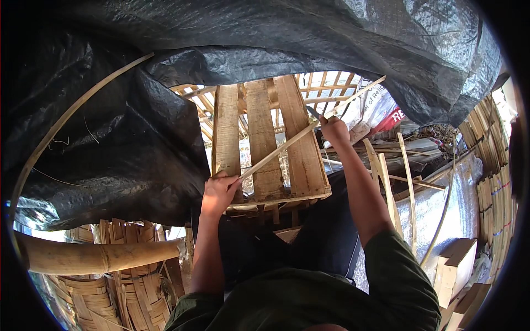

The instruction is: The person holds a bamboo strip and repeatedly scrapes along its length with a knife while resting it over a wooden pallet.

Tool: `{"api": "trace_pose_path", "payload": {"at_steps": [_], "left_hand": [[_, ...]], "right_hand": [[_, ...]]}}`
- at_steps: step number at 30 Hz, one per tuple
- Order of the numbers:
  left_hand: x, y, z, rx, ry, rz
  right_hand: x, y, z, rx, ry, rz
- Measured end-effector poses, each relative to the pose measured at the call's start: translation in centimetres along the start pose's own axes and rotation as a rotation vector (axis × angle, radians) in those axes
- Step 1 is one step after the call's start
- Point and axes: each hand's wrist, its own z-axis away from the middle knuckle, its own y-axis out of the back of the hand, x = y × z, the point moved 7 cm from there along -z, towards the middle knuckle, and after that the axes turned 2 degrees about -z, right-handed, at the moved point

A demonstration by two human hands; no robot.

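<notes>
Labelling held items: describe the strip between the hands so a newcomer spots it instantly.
Find the slatted wooden stand at centre, black sheeting beyond. A pale, narrow strip slants across it from the left hand up past the right hand. Unlike the loose strips at right, it is held.

The left hand (219, 193) grips the near end of a pale bamboo strip (279, 150) slanting across a slatted wooden stand (227, 132), the right hand (334, 131) holds a knife (313, 112) at the strip, and black sheeting (127, 132) drapes around.
</notes>
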Motion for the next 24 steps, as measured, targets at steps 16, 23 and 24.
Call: {"api": "trace_pose_path", "payload": {"at_steps": [16,23,24], "left_hand": [[-0.4,0.3,-0.1,-0.018,-0.025,0.018],[-0.2,-0.5,-0.5,-0.056,-0.017,0.056],[-0.2,-0.4,-0.4,-0.053,-0.013,0.055]], "right_hand": [[2.3,1.6,-1.3,0.116,0.014,0.012],[3.1,1.2,-2.7,0.026,0.066,0.038],[2.9,1.5,-2.5,0.11,0.071,0.023]]}}
